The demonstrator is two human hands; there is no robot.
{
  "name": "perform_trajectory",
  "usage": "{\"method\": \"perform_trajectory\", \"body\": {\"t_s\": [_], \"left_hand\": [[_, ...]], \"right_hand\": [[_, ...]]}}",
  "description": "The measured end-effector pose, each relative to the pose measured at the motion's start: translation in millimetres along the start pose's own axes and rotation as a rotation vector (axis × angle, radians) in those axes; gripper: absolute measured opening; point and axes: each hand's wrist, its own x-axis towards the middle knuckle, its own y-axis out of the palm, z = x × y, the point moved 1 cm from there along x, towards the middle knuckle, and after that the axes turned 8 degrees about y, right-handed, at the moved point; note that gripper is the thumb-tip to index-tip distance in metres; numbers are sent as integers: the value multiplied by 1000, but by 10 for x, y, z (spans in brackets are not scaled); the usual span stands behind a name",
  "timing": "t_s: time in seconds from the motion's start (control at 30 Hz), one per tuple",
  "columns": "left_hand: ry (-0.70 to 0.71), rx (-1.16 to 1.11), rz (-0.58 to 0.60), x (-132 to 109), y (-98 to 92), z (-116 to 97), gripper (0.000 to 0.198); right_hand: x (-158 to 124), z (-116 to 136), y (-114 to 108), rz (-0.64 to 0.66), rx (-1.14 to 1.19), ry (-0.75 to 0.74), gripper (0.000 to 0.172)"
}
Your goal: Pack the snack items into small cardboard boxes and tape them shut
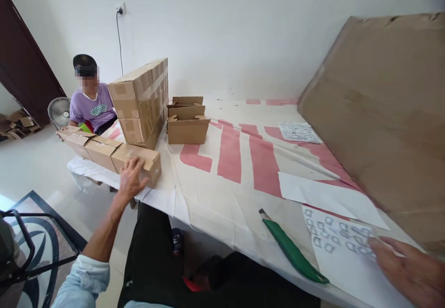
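Note:
My left hand point(132, 178) rests on the near end of a row of cardboard boxes point(135, 156), its fingers apart and slightly bent over the top. At the right, my right hand point(405, 264) lies over a white sheet point(354, 271) marked with several small grey outlined shapes. Its thumb and fingers are pinched around something whitish that I cannot make out. A green-handled cutter point(294, 252) lies to the left of the sheet, near the table edge.
A taped stack of boxes point(139, 104) and open small cartons point(187, 129) stand farther back. A large cardboard box point(389, 113) leans in from the right. White paper point(330, 199) and a printed sheet point(299, 132) lie on the cloth. Another person point(95, 106) sits far left, a hand at the row's far end.

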Motion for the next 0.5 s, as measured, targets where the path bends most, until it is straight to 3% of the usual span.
{"method": "perform_trajectory", "body": {"t_s": [0.1,0.2,0.27,0.33,0.43,0.5], "left_hand": [[91,-1,21,-66,109,-441,62],[216,-98,49,-99,67,-631,61],[251,-165,19,-63,-16,-559,62],[198,-162,-13,17,-93,-393,67],[117,-77,85,126,-105,-205,74],[156,-58,163,125,-41,-225,77]], "right_hand": [[-15,218,-68,-5,29,95,33],[-137,607,-168,-13,50,29,38],[-259,932,-222,6,93,-74,41],[-396,1271,-262,10,167,-151,44],[-609,1748,-291,127,327,-142,49],[-748,2021,-288,280,473,-108,55]]}}
